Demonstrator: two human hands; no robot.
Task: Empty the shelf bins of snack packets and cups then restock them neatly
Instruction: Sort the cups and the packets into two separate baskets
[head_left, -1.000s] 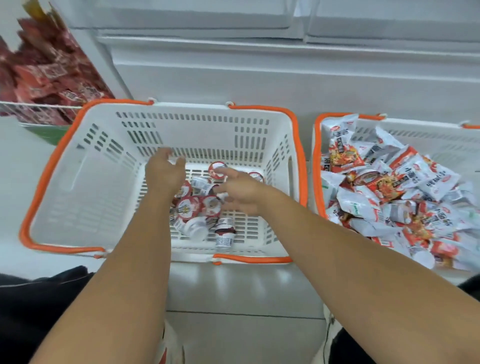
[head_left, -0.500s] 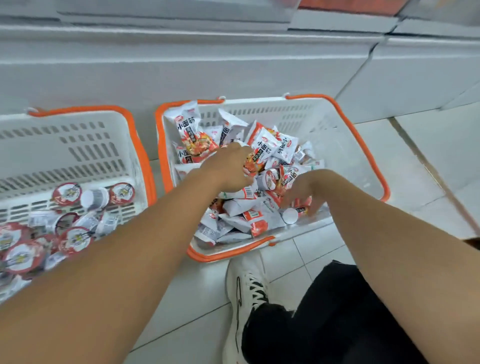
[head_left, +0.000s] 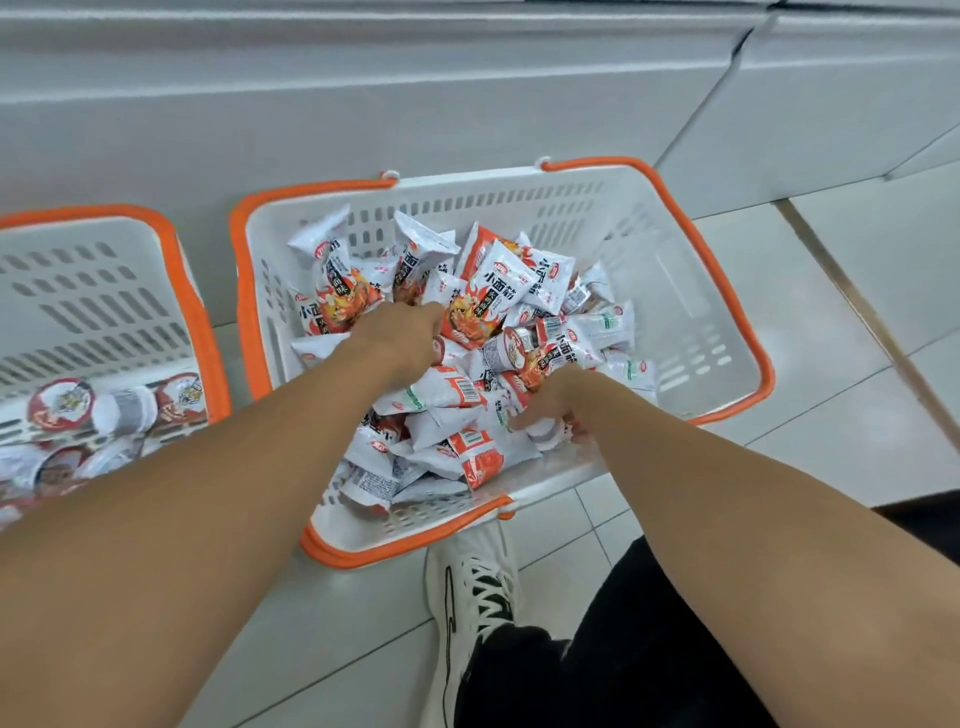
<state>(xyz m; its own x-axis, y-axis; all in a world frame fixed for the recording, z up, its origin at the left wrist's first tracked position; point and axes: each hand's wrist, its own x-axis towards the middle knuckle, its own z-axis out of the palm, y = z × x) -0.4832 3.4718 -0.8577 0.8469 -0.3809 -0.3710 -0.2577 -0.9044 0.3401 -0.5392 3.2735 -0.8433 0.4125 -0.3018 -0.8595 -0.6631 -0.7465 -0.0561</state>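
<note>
head view: packets (head_left: 488, 304) printed "小面筋", glossy white-and-orange foil, heaped in slotted white plastic basket (head_left: 691, 291) with orange rim. left hand (head_left: 402, 338) curled into the heap; grip cannot be told. right hand (head_left: 558, 397) curled round small white cup (head_left: 543, 434). round foil-lidded cups (head_left: 62, 408) lie in left basket (head_left: 104, 291).

Two baskets (head_left: 727, 291), two hands (head_left: 400, 338), one shoe (head_left: 470, 587), countless snack packets (head_left: 488, 296).

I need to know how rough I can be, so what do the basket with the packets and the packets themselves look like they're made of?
The basket looks like rigid moulded plastic, matte white with slotted walls and an orange rim. The snack packets appear to be thin glossy printed film, judging by their creases, sheen and crimped ends.
</note>
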